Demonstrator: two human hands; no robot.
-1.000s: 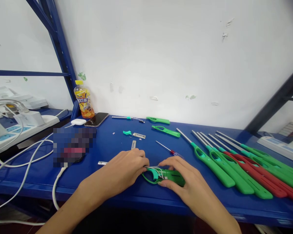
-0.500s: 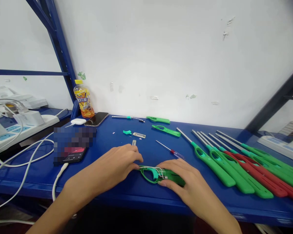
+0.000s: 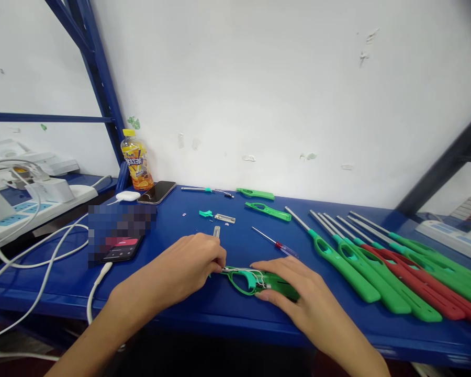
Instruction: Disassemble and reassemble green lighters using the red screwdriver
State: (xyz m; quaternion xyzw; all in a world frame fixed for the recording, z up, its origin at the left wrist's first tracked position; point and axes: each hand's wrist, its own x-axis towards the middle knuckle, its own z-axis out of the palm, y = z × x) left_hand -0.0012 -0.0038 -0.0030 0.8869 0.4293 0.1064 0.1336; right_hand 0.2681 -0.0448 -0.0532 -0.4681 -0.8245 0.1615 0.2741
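Observation:
An opened green long-reach lighter (image 3: pixel 241 288) lies near the table's front edge, its teal trigger and thin white wires exposed. My right hand (image 3: pixel 296 280) is wrapped round its handle, thumb in front and fingers behind. At the front end of the casing, my left hand (image 3: pixel 196 259) is closed in a pinch; its fingers hide most of what is there, and a bit of teal shows beneath them. A clear lighter tank (image 3: pixel 217 231) lies just beyond the left hand. A screwdriver (image 3: pixel 277 243) with a red and clear handle rests beyond the right hand.
Several green and red lighters (image 3: pixel 349 269) lie in a row at right. Farther back are green casing halves (image 3: pixel 267 210), a metal tube with wires (image 3: pixel 196 189), a teal piece (image 3: pixel 206 213) and another tank (image 3: pixel 225 218). Phones (image 3: pixel 157 192), white cables and a drink bottle (image 3: pixel 136 165) stand left.
My left fingers have closed into a tighter pinch at the front end of the lighter. The right hand keeps its hold. The whole view has shifted slightly.

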